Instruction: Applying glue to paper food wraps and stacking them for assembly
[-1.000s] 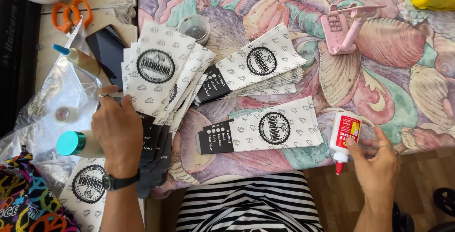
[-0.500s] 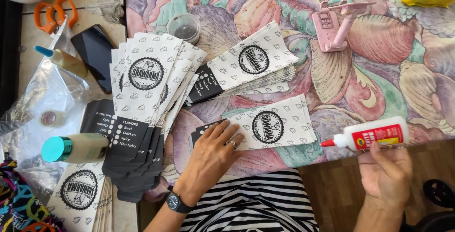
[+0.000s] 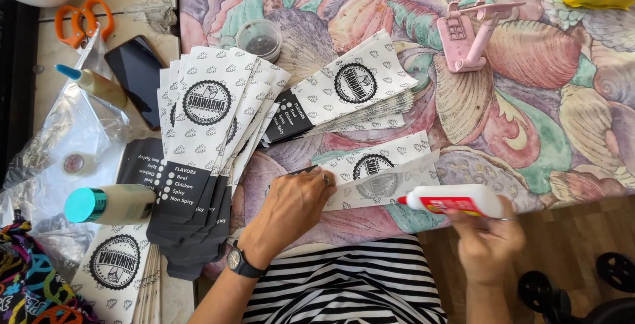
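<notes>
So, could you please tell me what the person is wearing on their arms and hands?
Both forearms are bare, with no sleeves showing. The left hand has a ring on one finger and a dark wristwatch with a round face at the wrist. The right hand is blurred; nothing clearly shows on it.

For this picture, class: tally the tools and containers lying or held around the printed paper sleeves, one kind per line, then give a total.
Glue bottles: 3 (one in the right hand at, teal-capped, blue-tipped)
Scissors: 1
Phones: 1
Pink phone stands: 1
Small round clear tubs: 1
Tape rolls: 1
Total: 8
</notes>
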